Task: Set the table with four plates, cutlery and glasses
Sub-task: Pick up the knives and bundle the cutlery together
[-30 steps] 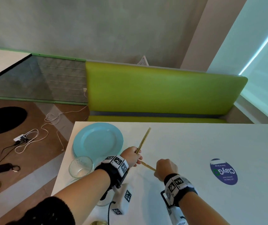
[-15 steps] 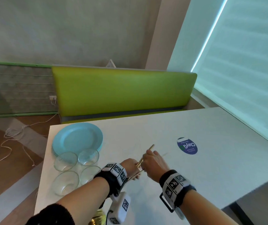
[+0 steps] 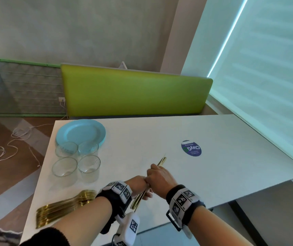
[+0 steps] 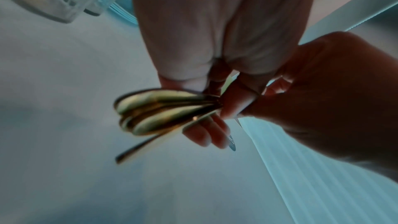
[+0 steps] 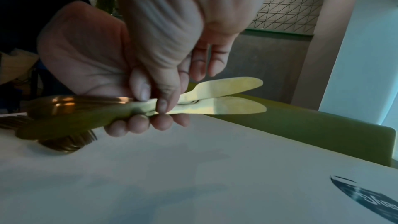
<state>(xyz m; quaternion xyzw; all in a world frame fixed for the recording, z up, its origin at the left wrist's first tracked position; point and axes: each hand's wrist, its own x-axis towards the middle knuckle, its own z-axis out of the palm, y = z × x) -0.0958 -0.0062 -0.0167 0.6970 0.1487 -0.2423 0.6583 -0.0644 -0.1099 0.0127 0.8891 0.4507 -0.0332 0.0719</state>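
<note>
White table (image 3: 159, 135), right wrist reveals knife blades (image 5: 232, 96)

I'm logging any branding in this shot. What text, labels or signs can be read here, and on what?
"ClayG": upside down on the round blue sticker on the white table; a green mark follows the G.
Small print on that sticker: too small to read.
Wristband markers: black-and-white code patterns, no words.

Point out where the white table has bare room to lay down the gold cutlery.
Bare stretch: the white table between the stacked blue plates and the round blue sticker, and past the sticker. Crowded: the left end, with four clear glasses and the pile of gold forks. Both hands hold gold knives.
</note>
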